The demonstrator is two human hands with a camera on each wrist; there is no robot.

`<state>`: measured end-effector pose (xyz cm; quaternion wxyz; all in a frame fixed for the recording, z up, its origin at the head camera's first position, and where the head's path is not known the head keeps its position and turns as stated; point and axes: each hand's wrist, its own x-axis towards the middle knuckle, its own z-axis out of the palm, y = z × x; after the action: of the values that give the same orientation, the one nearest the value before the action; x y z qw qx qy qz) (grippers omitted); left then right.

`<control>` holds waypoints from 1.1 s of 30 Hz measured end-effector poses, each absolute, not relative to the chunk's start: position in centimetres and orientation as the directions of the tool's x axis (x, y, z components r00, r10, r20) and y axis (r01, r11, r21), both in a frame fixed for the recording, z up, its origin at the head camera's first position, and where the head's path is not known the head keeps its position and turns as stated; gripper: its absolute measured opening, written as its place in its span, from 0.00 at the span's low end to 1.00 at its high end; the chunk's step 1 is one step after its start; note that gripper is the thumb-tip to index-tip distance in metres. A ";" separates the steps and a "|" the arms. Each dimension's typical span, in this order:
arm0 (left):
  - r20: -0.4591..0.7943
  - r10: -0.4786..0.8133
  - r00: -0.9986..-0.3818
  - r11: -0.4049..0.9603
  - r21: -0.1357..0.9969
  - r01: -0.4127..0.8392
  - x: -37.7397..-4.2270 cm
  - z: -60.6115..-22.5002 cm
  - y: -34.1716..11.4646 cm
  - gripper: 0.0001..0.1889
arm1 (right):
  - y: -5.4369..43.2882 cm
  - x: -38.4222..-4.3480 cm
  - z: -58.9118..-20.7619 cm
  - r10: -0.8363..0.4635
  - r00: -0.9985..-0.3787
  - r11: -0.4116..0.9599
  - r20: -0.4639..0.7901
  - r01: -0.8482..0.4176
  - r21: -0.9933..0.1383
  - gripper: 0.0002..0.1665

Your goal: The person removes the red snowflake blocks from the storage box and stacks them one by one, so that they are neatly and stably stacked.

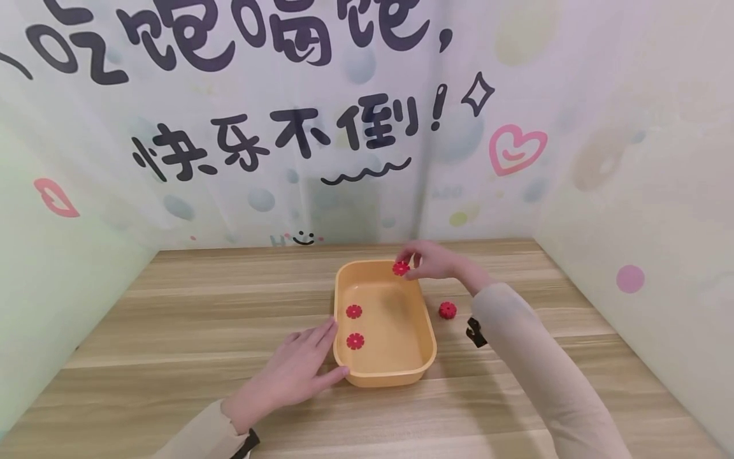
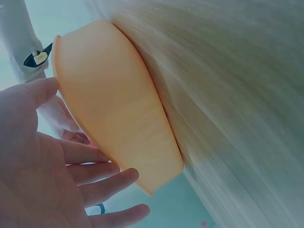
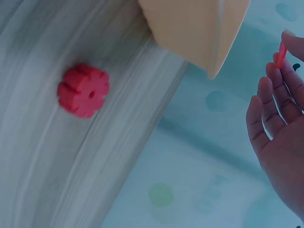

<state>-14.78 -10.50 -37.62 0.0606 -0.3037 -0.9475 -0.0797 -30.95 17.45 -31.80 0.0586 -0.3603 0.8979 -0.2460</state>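
My right hand (image 1: 434,260) pinches a red notched disc (image 1: 401,268) between thumb and fingertips, over the far right corner of a yellow-orange plastic tub (image 1: 383,380). The same pinched disc (image 3: 281,55) appears edge-on in the right wrist view. Inside the tub, along its left side, lie two more red discs, a farther one (image 1: 353,312) and a nearer one (image 1: 355,341). My left hand (image 1: 295,366) rests against the tub's near left rim with its fingers extended. In the left wrist view, its thumb and fingertips touch the tub's wall (image 2: 111,95).
A short stack of red discs (image 1: 447,310) sits on the wooden table (image 1: 229,319) just right of the tub. A black strap (image 1: 476,333) is at the right forearm. Printed curtains (image 1: 367,210) stand behind the table and at both sides.
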 end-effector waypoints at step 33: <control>0.150 0.563 -0.813 0.805 0.126 0.580 -14.7 -37.7 -10.6 0.40 | 25.7 -28.5 -36.8 -0.623 -0.767 0.600 0.156 -0.596 -0.533 0.15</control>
<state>-14.75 -10.60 -37.67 0.0528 -0.3012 -0.9484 -0.0832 -28.53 25.74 -36.80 0.0229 -0.3407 0.8942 -0.2894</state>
